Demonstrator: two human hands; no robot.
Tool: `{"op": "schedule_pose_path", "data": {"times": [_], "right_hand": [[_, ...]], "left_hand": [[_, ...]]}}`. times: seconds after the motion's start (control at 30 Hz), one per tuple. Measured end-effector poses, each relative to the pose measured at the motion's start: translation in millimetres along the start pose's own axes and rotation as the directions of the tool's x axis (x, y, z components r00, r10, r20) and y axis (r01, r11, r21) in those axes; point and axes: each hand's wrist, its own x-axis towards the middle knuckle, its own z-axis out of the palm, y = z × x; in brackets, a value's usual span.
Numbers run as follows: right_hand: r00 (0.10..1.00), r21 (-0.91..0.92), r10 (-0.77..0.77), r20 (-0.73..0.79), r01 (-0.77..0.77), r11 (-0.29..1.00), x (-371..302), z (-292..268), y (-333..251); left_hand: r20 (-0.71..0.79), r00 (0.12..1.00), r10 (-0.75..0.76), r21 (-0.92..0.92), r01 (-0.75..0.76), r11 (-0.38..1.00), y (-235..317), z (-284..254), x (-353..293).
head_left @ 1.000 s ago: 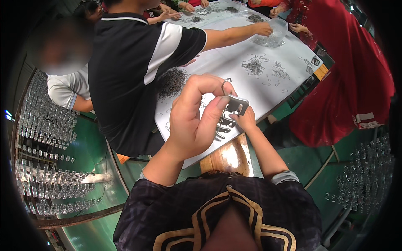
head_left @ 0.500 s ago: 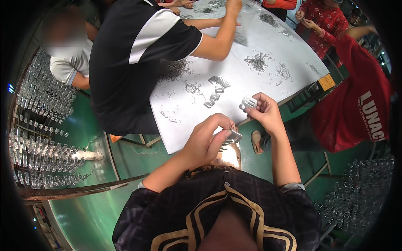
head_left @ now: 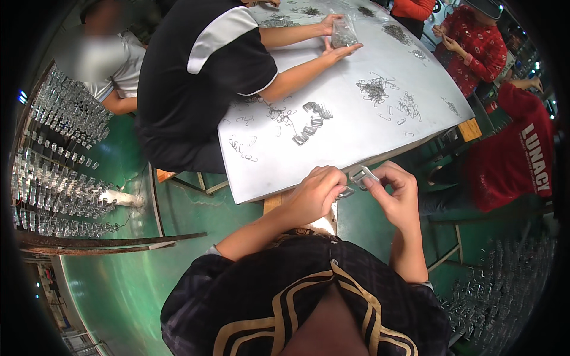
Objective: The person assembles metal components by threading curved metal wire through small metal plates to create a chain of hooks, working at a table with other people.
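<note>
2 hands (head_left: 317, 193) (head_left: 399, 188) pinch metal pieces (head_left: 369, 172) (head_left: 347, 192), perhaps touching.

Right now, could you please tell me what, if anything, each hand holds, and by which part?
Right hand: a slotted metal piece, pinched by its right end. Left hand: a second metal piece, gripped part hidden.

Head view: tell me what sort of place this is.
Probably a metal-parts workshop: rows of small shiny pieces hang at the left, wire hooks lie heaped on a white-topped table, and a co-worker holds a clear plastic bag.
</note>
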Motion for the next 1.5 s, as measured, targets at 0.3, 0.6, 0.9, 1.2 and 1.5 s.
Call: {"op": "schedule_pose_path", "data": {"times": [0.3,0.6,0.9,1.2,1.5], "right_hand": [[0.980,-0.088,-0.187,-0.065,0.181,0.979,-9.9,-8.6,5.3],[0.989,0.039,-0.044,-0.140,0.050,0.998,-18.6,-14.2,11.6],[0.963,-0.039,0.007,-0.271,-0.019,0.999,-21.6,-30.8,13.2],[0.983,0.074,0.029,-0.181,-0.015,0.997,-6.0,-16.2,15.1],[0.999,0.117,0.029,-0.026,-0.026,0.993,6.9,9.2,13.6]], "left_hand": [[-0.163,0.885,-0.437,0.004,0.443,0.896,-138.6,-41.9,4.6],[-0.277,0.927,-0.251,0.815,0.365,0.450,-298.4,-105.4,37.8],[0.067,0.931,-0.358,0.972,0.021,0.236,-311.1,-117.0,69.7],[-0.120,0.593,-0.796,0.416,0.758,0.502,-267.9,-130.4,26.0],[0.087,0.904,-0.418,-0.443,0.411,0.797,-64.5,-85.4,19.8]]}}
